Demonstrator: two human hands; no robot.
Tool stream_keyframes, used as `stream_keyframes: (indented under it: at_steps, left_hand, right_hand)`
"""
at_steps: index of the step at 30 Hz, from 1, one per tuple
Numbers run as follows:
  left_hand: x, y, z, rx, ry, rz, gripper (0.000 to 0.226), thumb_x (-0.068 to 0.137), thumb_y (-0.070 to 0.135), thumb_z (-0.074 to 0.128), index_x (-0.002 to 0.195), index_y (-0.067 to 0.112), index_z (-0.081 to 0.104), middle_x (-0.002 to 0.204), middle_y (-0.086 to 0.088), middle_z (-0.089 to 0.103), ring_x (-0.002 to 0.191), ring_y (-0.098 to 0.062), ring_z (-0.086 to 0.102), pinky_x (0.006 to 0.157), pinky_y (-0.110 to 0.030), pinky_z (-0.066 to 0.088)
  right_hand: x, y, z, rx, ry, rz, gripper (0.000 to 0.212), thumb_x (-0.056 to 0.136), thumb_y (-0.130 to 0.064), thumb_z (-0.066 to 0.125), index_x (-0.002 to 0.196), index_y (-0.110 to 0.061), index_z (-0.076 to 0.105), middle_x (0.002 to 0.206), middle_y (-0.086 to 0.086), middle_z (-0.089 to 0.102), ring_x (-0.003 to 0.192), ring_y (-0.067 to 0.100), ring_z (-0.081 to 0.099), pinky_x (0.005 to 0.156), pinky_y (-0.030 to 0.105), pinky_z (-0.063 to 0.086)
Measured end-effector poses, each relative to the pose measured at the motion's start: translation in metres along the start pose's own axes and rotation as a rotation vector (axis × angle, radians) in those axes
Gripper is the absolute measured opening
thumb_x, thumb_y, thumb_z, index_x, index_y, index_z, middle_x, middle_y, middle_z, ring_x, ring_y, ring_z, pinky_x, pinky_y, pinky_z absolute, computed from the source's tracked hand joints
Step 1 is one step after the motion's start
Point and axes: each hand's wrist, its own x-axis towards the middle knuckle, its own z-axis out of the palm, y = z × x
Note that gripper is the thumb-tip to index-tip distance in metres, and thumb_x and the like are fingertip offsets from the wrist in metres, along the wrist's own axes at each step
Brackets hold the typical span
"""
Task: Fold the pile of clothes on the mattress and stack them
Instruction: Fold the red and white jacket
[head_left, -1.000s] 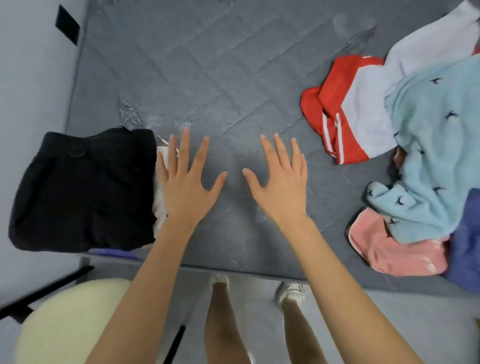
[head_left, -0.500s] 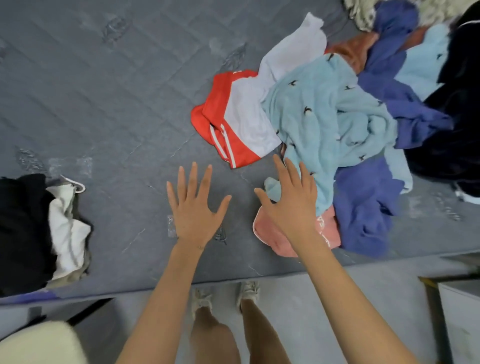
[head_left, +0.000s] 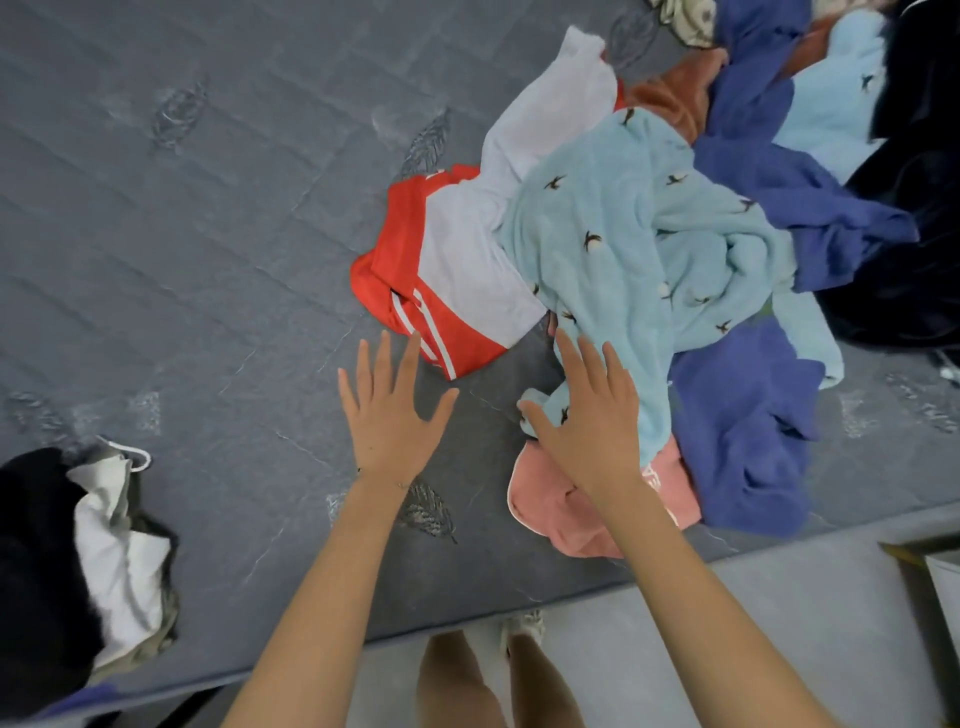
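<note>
I'm starting the next garment: left hand (head_left: 392, 415) and right hand (head_left: 587, 431) are splayed and hold nothing, left over bare mattress (head_left: 208, 234), right over the blue top (head_left: 597, 218) at the pile's (head_left: 654, 275) near edge. The stack (head_left: 104, 545) lies well apart on the left. Next, I'd pinch that top and lift it clear

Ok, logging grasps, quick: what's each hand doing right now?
Left hand: open, fingers spread, holding nothing.
Right hand: open, over the light blue garment, gripping nothing.

mattress (head_left: 208, 234) grey quilted | clothes pile (head_left: 649, 260) right | folded stack (head_left: 62, 561) left
</note>
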Motion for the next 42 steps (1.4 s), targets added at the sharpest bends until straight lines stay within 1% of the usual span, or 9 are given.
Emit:
stream_keyframes:
  at_steps: [15,20,25,30,31,33,36,39,42]
  left_hand:
    - [0.124,-0.108,0.048,0.113,-0.185,0.184,0.084,0.083,0.072,0.015,0.154,0.028,0.003,0.162,-0.002,0.005,0.149,-0.023,-0.003,0.116,-0.048,-0.011]
    - [0.16,-0.107,0.083,-0.273,-0.149,0.014,0.081,0.094,0.057,0.045,0.154,0.018,0.009,0.162,-0.001,0.01,0.149,-0.019,0.004,0.121,-0.043,0.0]
    - [0.191,-0.09,0.102,-0.665,0.047,-0.159,0.06,0.091,0.045,0.054,0.14,0.012,0.047,0.144,-0.009,0.041,0.134,-0.019,0.035,0.116,-0.038,0.027]
    - [0.2,-0.082,0.099,-0.888,0.189,-0.208,0.003,0.088,0.032,0.062,0.087,0.029,0.06,0.105,0.001,0.063,0.114,-0.018,0.054,0.105,-0.043,0.039]
    - [0.195,-0.077,0.091,-0.929,0.189,-0.197,0.013,0.091,0.025,0.062,0.081,0.03,0.056,0.095,0.006,0.062,0.104,-0.014,0.057,0.1,-0.04,0.044]
    - [0.182,-0.07,0.078,-1.048,0.132,-0.188,0.021,0.095,0.016,0.06,0.079,0.026,0.05,0.082,0.003,0.057,0.083,-0.009,0.056,0.084,-0.031,0.047]
    - [0.163,-0.065,0.058,-1.205,0.1,-0.198,0.021,0.096,0.016,0.058,0.078,0.018,0.047,0.079,-0.018,0.053,0.077,-0.019,0.054,0.077,-0.037,0.051]
    - [0.152,-0.061,0.035,-1.312,0.077,-0.186,0.018,0.094,0.01,0.058,0.078,0.013,0.049,0.076,-0.005,0.062,0.078,-0.022,0.062,0.077,-0.034,0.058]
    - [0.148,-0.06,0.017,-1.308,0.085,-0.118,0.012,0.095,0.009,0.056,0.083,0.01,0.056,0.082,-0.002,0.066,0.083,-0.019,0.066,0.083,-0.035,0.057]
  right_hand:
    - [0.109,-0.059,0.115,-0.02,-0.115,0.016,0.088,0.086,-0.051,0.063,0.154,-0.025,0.015,0.162,0.01,0.011,0.149,0.033,0.005,0.118,0.049,0.01]
    - [0.142,-0.06,0.162,-0.071,-0.222,0.005,0.095,0.087,-0.056,0.057,0.154,-0.029,-0.004,0.162,0.003,-0.011,0.149,0.029,-0.012,0.118,0.05,-0.001]
    - [0.157,-0.056,0.194,-0.088,-0.242,0.028,0.095,0.085,-0.062,0.055,0.154,-0.029,-0.003,0.162,0.005,-0.012,0.148,0.03,-0.014,0.117,0.054,0.0]
    - [0.156,-0.067,0.212,-0.051,-0.079,0.063,0.085,0.087,-0.065,0.038,0.155,-0.019,0.015,0.162,0.013,0.006,0.149,0.036,-0.003,0.116,0.058,0.003]
    - [0.156,-0.07,0.211,-0.014,-0.05,0.077,0.086,0.085,-0.065,0.034,0.154,-0.016,0.017,0.161,0.014,0.009,0.149,0.036,0.001,0.116,0.058,0.004]
    - [0.156,-0.076,0.208,0.022,0.015,0.066,0.09,0.082,-0.065,0.034,0.154,-0.014,0.017,0.16,0.016,0.015,0.148,0.035,0.011,0.115,0.058,0.011]
    - [0.158,-0.088,0.202,0.032,0.09,-0.028,0.089,0.081,-0.059,0.056,0.152,-0.016,0.022,0.156,0.018,0.026,0.143,0.037,0.026,0.111,0.057,0.024]
    - [0.162,-0.098,0.191,0.107,0.1,-0.091,0.078,0.077,-0.032,0.075,0.145,-0.016,0.04,0.143,0.014,0.049,0.132,0.039,0.045,0.106,0.058,0.037]
    - [0.161,-0.102,0.162,0.315,0.121,-0.074,0.053,0.08,-0.009,0.057,0.132,-0.016,0.058,0.115,0.01,0.069,0.104,0.031,0.062,0.089,0.043,0.05]
